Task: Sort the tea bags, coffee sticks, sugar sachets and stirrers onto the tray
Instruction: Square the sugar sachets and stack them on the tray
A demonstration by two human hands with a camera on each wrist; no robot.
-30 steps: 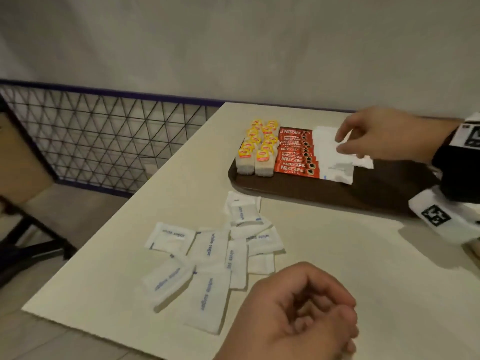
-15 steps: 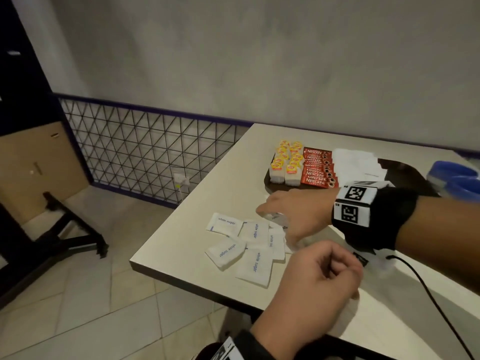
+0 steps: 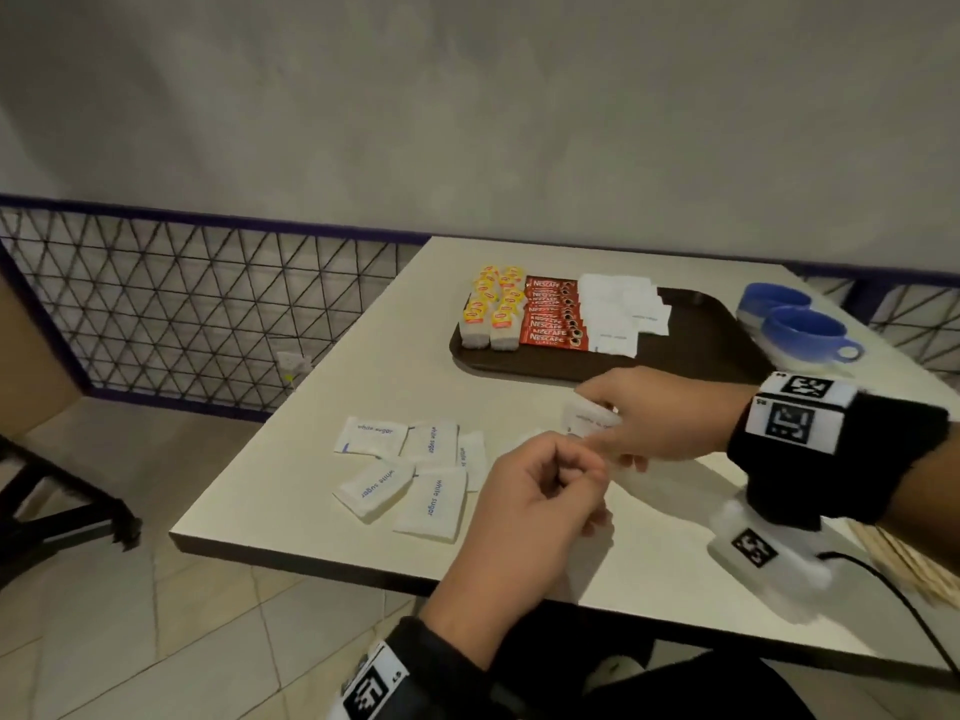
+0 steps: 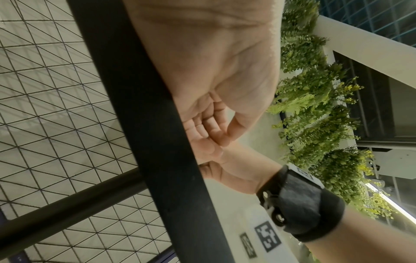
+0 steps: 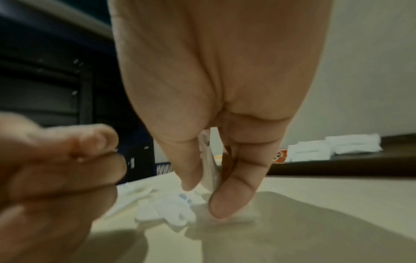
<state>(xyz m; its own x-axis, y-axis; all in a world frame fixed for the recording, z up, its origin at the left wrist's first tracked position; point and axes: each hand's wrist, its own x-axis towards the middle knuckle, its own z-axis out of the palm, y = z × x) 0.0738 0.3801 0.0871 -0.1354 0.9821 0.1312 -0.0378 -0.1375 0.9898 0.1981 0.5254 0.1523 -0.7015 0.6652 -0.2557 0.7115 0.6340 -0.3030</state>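
Right hand [image 3: 654, 418] has lifted a "white sugar" sachet [image 3: 589, 420]; tray [image 3: 691, 366] sticks [image 3: 553, 317] read "NESCAFE".

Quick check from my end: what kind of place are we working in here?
Probably a café or hotel refreshment corner: a dark serving tray with tea bags, Nescafe coffee sticks and sugar sachets, two blue cups beside it, and hanging greenery overhead.

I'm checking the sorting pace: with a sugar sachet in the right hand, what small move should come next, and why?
Probably carry it to the tray. The right hand pinches a white sugar sachet just above the table, the tray's sugar sachet pile already sits beside the coffee sticks, and the left hand is curled, seemingly holding nothing.
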